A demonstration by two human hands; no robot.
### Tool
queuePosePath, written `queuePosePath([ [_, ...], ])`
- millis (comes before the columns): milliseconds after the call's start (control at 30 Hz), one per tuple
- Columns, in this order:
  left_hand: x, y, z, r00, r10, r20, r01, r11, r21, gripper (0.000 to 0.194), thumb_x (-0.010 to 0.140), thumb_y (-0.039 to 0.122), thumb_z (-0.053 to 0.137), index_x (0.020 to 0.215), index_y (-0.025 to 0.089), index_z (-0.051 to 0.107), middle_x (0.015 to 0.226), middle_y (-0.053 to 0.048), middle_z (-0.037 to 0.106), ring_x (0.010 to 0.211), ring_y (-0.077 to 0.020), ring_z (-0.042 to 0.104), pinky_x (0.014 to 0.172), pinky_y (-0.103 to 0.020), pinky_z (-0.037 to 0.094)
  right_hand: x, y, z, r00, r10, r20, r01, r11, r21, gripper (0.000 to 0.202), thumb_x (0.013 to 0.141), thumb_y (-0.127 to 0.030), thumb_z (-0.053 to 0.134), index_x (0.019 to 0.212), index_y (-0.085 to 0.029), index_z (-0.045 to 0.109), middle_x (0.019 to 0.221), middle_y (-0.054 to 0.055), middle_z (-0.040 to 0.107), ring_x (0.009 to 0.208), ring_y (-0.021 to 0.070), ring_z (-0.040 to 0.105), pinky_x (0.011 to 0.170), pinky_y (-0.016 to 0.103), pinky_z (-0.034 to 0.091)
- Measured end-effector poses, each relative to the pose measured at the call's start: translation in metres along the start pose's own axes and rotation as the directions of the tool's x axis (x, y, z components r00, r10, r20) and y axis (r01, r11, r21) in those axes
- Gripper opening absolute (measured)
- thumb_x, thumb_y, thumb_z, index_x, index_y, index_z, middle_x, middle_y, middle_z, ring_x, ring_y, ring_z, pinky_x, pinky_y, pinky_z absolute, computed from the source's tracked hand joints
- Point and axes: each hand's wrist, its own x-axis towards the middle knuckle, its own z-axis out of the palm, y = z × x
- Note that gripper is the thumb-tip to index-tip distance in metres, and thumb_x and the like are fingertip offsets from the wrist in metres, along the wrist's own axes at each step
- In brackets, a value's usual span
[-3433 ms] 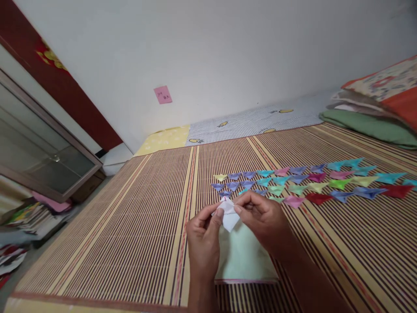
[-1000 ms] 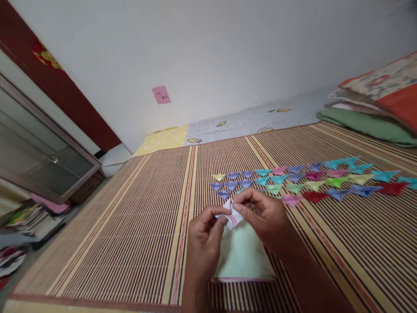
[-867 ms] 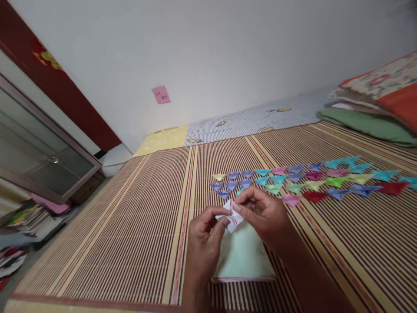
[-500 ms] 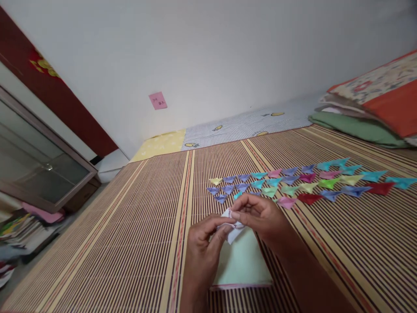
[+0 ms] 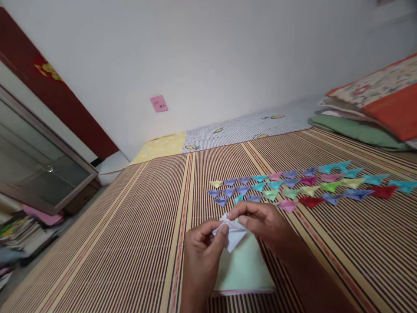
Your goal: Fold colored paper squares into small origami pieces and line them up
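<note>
A small piece of pale, partly folded paper (image 5: 234,240) is held above a light green pad (image 5: 246,269). My left hand (image 5: 203,252) pinches its left side between thumb and forefinger. At the paper's upper right, my right hand (image 5: 263,219) grips the edge with thumb and fingertips. The pad lies on a striped mat (image 5: 137,226). Beyond my hands, small folded paper shapes, among them a yellow one (image 5: 216,184) and a red one (image 5: 311,201), lie in rows.
Folded bedding with a green layer (image 5: 355,132) is stacked at the right. A pink note (image 5: 159,104) sticks to the wall (image 5: 228,52). Glass-fronted furniture (image 5: 42,152) and a pile of papers (image 5: 22,230) stand at the left.
Both hands have shifted their grip slightly, and more of the paper's lower flap shows between them. The whole view has tilted a little.
</note>
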Motion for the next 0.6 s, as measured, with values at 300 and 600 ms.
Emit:
queuePosePath([
  [300,0.0,0.001,0.005,0.999,-0.008,-0.051,0.008,1.0,-0.007,0.032,0.087,0.043,0.073,0.073,0.015,0.068,0.063,0.001,0.057,0.057,-0.0105,0.047,0.053,-0.02,0.037,-0.001,0.001,0.009,0.999,-0.006,-0.048,0.007,1.0,0.021,0.017,0.088,-0.034,0.071,0.081,-0.019,0.071,0.079,0.003,0.069,0.073,0.017,0.063,0.066,0.03,0.051],
  [600,0.001,0.0,0.009,0.997,-0.06,-0.043,0.048,0.971,-0.236,0.03,0.085,0.037,0.078,0.101,0.02,0.059,0.067,0.003,0.065,0.057,-0.0112,0.058,0.054,-0.019,0.045,-0.002,0.002,0.01,0.998,-0.007,-0.07,0.01,0.999,0.045,0.014,0.088,-0.031,0.069,0.081,-0.019,0.07,0.078,0.003,0.068,0.071,0.017,0.061,0.064,0.03,0.048],
])
